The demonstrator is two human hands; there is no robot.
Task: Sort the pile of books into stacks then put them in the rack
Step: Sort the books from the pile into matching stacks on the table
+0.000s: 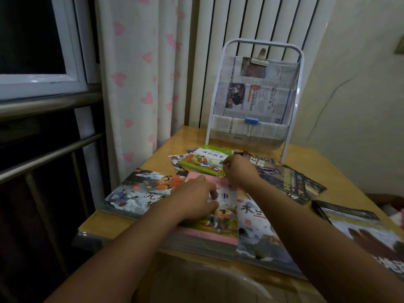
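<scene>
Books lie spread over the wooden table (157,149). My left hand (194,199) rests flat on a pink-edged book (220,217) at the front middle. My right hand (237,170) pinches the near right edge of a green-covered book (204,160) that lies on top of the pile further back. A grey picture book (140,191) lies to the left, a white picture book (255,228) to the right. Dark magazines (293,178) fan out at the right. The white wire rack (253,95) stands upright at the back of the table, lined with newspaper.
A large dark book (363,228) lies at the table's right front edge. Clips hold the newspaper on the rack, one blue (251,121). A heart-print curtain (140,84) and a window with metal rails stand left. A clear chair back (207,281) is under my arms.
</scene>
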